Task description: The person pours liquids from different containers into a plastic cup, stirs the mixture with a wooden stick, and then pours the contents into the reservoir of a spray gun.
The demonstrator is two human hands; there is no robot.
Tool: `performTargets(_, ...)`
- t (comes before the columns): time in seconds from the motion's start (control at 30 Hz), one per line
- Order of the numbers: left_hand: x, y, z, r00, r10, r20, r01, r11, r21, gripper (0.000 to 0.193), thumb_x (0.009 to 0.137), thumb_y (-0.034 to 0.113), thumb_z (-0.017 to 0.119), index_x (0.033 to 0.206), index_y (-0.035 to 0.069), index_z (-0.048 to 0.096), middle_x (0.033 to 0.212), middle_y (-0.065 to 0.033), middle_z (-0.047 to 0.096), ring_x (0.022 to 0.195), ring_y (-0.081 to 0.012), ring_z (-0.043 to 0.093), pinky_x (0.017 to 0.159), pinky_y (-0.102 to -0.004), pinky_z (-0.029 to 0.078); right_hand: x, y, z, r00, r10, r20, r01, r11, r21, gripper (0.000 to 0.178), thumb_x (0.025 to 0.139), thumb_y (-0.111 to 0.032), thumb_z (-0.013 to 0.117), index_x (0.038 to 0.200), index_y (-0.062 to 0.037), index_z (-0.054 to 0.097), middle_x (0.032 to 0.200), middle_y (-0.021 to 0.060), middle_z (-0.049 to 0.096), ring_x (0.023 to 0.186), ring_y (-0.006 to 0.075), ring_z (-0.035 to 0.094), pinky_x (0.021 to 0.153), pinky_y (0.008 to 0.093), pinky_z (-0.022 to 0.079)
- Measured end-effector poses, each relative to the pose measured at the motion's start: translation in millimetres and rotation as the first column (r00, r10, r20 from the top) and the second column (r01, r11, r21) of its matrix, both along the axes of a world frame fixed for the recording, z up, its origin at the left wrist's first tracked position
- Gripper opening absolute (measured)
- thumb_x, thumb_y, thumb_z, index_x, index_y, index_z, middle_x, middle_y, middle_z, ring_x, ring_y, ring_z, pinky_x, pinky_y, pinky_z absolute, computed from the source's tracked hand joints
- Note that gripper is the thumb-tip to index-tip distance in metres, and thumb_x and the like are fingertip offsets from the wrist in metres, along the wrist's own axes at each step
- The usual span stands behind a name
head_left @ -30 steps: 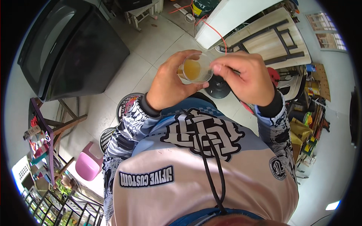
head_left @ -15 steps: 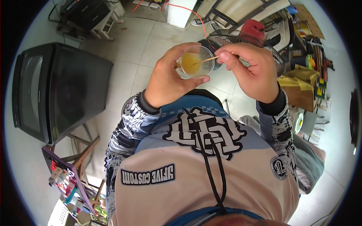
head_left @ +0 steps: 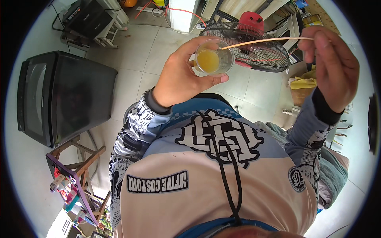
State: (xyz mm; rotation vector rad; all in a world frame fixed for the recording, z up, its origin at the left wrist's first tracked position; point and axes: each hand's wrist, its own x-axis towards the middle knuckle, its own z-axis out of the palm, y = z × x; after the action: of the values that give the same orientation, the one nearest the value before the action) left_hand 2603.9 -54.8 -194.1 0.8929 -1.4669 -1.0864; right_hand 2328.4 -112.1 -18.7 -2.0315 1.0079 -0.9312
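My left hand [head_left: 180, 75] is closed around a clear plastic cup [head_left: 226, 63], its fingers behind the far side and the thumb along the near side. A cloudy yellow liquid [head_left: 208, 61] covers the bottom of the cup. My right hand [head_left: 335, 65] is raised out to the right, pinching one end of a long thin wooden stick [head_left: 270, 40]. The stick runs left, slightly bowed, and its far tip lies at the cup's rim, above the liquid. Whether the tip touches the rim I cannot tell.
A black floor fan [head_left: 274, 59] stands beyond the cup, with a red cap [head_left: 251, 20] behind it. At left is a dark washing machine [head_left: 75, 95]. A wooden stand [head_left: 85, 160] with small items is below it. An orange cable [head_left: 182, 10] crosses the far floor.
My right hand has moved right and drawn the stick out of the liquid, so much more of it shows. The cup in my left hand has shifted slightly right.
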Motion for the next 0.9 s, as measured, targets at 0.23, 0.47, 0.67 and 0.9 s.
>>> performTargets(0.23,-72,7,33,0.998,-0.056,0.0,0.056,0.998,0.021,0.072,0.075,0.003,0.088,0.137,-0.001,0.052,0.128,-0.0105,0.063,0.121,-0.0187,0.058,0.107,-0.035,0.045,-101,0,25,0.994,0.071,0.081,-0.066,0.996,-0.059,0.031,0.105,-0.008,0.046,0.123,0.0127,0.061,0.105,0.0197,0.069,0.085,0.0164,0.059,0.073,0.0267,0.042)
performTargets(0.47,-61,7,39,0.999,-0.038,0.007,0.038,0.999,0.036,0.072,0.075,0.002,0.088,0.137,0.0,0.052,0.127,-0.0095,0.063,0.12,-0.0184,0.059,0.107,-0.0351,0.045,-93,-8,31,0.976,0.209,0.059,-0.209,0.978,-0.012,0.034,0.106,-0.008,0.039,0.124,0.0143,0.058,0.106,0.0189,0.065,0.081,0.015,0.052,0.078,0.0283,0.041)
performTargets(0.67,-67,5,47,1.0,-0.021,0.01,0.02,1.0,0.016,0.072,0.074,0.004,0.089,0.137,0.0,0.053,0.126,-0.0092,0.063,0.12,-0.0184,0.059,0.107,-0.035,0.046,-100,-14,37,0.967,0.249,0.058,-0.248,0.968,-0.038,0.035,0.107,-0.009,0.038,0.125,0.0142,0.057,0.106,0.0184,0.063,0.081,0.0139,0.049,0.079,0.0272,0.04)
performTargets(0.9,-68,1,50,0.999,-0.052,0.015,0.052,0.999,0.011,0.072,0.074,0.004,0.089,0.137,0.0,0.053,0.127,-0.0097,0.063,0.12,-0.0182,0.059,0.107,-0.0351,0.046,-98,-10,34,0.982,0.15,0.11,-0.151,0.989,-0.004,0.033,0.106,-0.009,0.042,0.121,0.0129,0.061,0.106,0.0204,0.067,0.082,0.0149,0.056,0.076,0.0263,0.043)
